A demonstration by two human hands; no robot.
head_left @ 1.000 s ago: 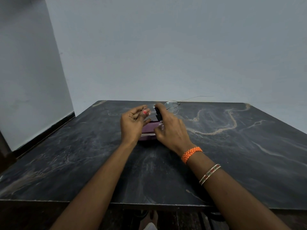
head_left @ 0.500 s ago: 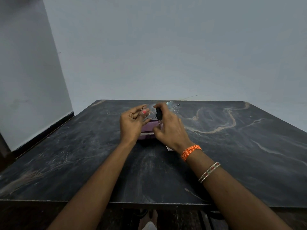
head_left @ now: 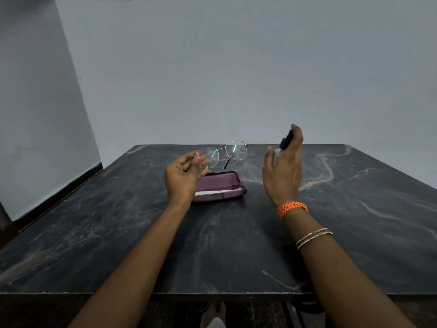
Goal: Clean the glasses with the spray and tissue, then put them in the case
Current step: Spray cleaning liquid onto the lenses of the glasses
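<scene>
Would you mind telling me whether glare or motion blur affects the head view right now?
Head view: a bright streak glints on each lens of the glasses; the right hand holding the spray bottle looks slightly motion-blurred; the left hand looks sharper.

The case [head_left: 218, 185] is showing purple with a white strip. The table [head_left: 236, 245] is looking black with pale wavy lines. The wristband [head_left: 292, 207] is glowing orange.

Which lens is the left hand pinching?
The lens on the viewer's left, held at its outer edge by the left hand. The other lens hangs free, nearer the right hand with the spray bottle.
</scene>
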